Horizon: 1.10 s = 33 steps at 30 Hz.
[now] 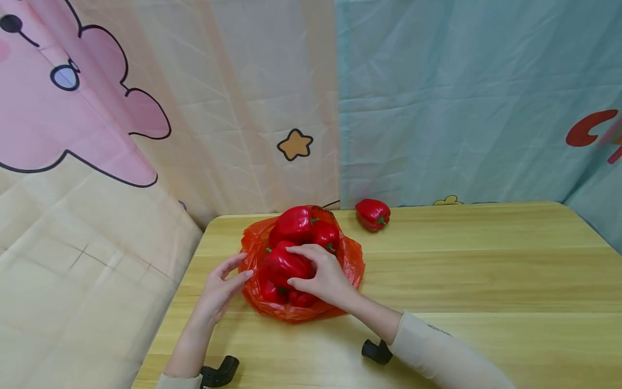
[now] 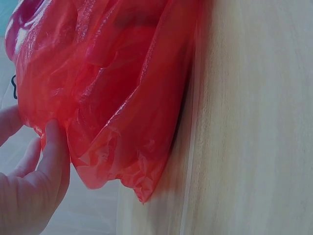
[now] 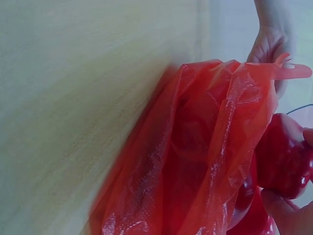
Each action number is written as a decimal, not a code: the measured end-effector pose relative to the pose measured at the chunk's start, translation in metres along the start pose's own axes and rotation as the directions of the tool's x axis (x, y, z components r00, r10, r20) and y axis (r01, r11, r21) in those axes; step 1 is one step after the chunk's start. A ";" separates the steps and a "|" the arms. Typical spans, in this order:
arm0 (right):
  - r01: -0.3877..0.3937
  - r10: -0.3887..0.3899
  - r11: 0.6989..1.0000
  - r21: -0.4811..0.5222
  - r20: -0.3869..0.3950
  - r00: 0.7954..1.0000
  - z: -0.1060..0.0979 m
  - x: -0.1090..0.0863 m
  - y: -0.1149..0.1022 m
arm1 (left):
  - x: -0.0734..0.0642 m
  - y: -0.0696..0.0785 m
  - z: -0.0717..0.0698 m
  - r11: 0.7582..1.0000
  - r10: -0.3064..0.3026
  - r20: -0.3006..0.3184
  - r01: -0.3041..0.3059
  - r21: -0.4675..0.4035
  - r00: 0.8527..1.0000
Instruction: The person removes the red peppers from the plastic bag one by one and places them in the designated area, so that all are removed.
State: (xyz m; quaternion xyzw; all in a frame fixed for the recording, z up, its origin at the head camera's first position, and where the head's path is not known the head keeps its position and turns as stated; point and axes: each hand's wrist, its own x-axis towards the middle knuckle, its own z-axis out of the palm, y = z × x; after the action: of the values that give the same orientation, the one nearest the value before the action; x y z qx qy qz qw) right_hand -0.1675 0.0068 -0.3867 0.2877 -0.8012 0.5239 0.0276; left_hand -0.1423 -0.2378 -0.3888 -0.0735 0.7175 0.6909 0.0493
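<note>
A red plastic bag [image 1: 352, 265] stands on the table with its mouth spread wide, several red bell peppers [image 1: 293, 224] heaped inside. On top of the front of the heap, my right hand [image 1: 325, 273] grips one bell pepper [image 1: 284, 263] between thumb and fingers. The right wrist view shows this gripped pepper [image 3: 281, 156] beside the bag's rim. My left hand [image 1: 221, 292] is at the left side of the bag, thumb and forefinger apart and fairly straight. In the left wrist view, its fingertips [image 2: 55, 132] touch the thin red plastic [image 2: 122, 98].
Another red bell pepper [image 1: 373, 214] lies by itself at the table's back edge, right of the bag. The wooden table [image 1: 476, 270] extends to the right. A printed curtain [image 1: 413, 108] hangs close behind it. A black wrist mount [image 1: 221, 371] sticks out by the left sleeve.
</note>
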 end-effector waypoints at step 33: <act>-0.027 0.032 0.991 0.132 -0.038 0.999 -0.048 -0.005 -0.002 | 0.003 -0.001 -0.001 1.000 -0.002 0.000 0.002 -0.014 1.000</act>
State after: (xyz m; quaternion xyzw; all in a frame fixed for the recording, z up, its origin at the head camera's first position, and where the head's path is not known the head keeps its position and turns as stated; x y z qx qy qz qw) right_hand -0.1744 0.0492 -0.3650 0.2663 -0.7685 0.5815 0.0168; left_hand -0.1447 -0.2393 -0.3897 -0.0745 0.7127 0.6957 0.0497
